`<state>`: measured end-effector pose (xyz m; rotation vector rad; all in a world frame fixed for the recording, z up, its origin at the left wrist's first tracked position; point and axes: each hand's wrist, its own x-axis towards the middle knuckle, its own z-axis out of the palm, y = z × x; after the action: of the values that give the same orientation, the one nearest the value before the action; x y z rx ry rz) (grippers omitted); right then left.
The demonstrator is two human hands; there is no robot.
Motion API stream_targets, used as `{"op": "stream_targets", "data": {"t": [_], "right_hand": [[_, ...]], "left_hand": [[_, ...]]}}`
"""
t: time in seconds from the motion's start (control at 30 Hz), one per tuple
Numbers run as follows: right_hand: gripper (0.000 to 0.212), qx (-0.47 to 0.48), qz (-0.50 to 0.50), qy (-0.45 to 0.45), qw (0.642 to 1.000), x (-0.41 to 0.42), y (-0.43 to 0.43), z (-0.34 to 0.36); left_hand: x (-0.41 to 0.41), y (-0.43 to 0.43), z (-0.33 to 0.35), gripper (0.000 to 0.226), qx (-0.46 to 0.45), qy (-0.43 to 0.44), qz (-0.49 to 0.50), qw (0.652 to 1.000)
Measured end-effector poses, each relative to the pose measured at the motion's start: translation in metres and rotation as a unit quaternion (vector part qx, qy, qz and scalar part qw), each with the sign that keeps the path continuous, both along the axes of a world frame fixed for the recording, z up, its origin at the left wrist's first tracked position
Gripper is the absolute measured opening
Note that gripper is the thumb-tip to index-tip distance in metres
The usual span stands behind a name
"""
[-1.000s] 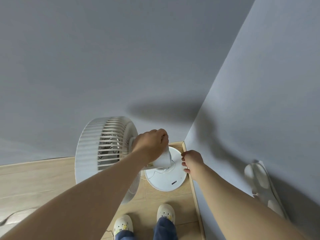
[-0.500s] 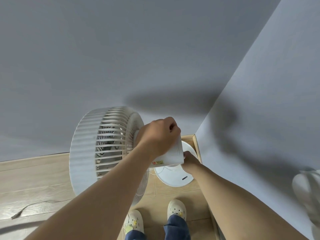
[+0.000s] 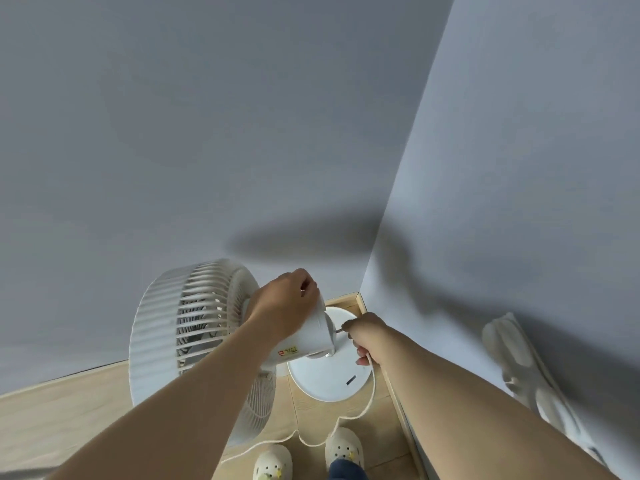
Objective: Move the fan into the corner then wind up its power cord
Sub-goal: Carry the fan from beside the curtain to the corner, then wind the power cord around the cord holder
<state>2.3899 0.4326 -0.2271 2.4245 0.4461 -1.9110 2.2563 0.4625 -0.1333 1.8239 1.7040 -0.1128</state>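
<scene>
My left hand (image 3: 284, 303) curls its fingers (image 3: 308, 289) round the motor housing of the fan (image 3: 194, 327). The fan stands on the floor (image 3: 69, 420), its round base (image 3: 322, 382) right in the corner. My right hand (image 3: 367, 336) pinches the power cord (image 3: 373, 386), which loops down toward my shoes (image 3: 343, 445).

**What the view kept back**

The left hand (image 3: 282, 303) covered the top of the fan's (image 3: 194, 323) motor housing. The left forearm (image 3: 207, 382) crossed the lower grille and hid it. Whatever joined the housing to the base (image 3: 322, 382) was out of sight under the housing. The right hand's (image 3: 367, 336) fingers (image 3: 360, 353) curled under, so their tips were hidden. The cord (image 3: 373, 386) dropped from that hand, looped over the floor and vanished behind the left forearm. The label (image 3: 288, 350) on the housing was too small to read, and so was the dark mark (image 3: 350, 380) on the base. The shoes (image 3: 273, 462) and both arms were cut off by the bottom edge. A white thing (image 3: 512, 355) on the right wall was blurred beyond telling.
</scene>
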Motion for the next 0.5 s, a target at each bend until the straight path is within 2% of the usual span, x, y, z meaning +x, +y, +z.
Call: {"op": "stream_targets", "data": {"t": [0.1,0.2,0.5], "right_hand": [[0.023,0.067,-0.011,-0.016,0.998,0.01,-0.002,0.029],[0.021,0.124,-0.05,-0.038,0.99,0.02,-0.006,0.061],[0.028,0.192,-0.131,-0.062,0.971,0.022,-0.023,0.154]], "left_hand": [[0.0,0.004,0.011,0.029,-0.043,-0.023,-0.029,0.998],[0.001,0.009,0.027,0.027,-0.046,-0.032,-0.051,0.997],[0.016,0.011,0.087,0.03,-0.022,-0.07,-0.136,0.988]]}}
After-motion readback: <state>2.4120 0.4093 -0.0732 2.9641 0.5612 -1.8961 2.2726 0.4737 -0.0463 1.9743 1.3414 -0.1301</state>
